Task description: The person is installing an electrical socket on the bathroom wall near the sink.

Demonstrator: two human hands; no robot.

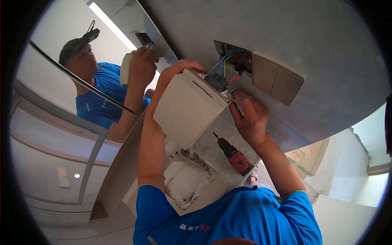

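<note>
A beige wall socket panel (190, 108) is tilted away from the wall, its dark terminal block (217, 81) showing at the back. My left hand (188, 65) curls over the panel's upper left edge, gripping it; some of its fingers are hidden behind. At the opposite corner, the closed fingers of my right hand (251, 118) hold the panel's edge, beside a thin metal piece like a screw. Blue and yellow-green wires (224, 63) run from an opening in the wall (220, 48) to the terminal block. A red wire (233, 79) ends near it.
Right of the opening, a beige double switch plate (278, 77) covers part of the grey wall (310, 36). Below my hands, a red and black drill (237, 158) lies on a dusty ledge beside a dirty white basin (179, 183). At left, a mirror (41, 90) reflects me.
</note>
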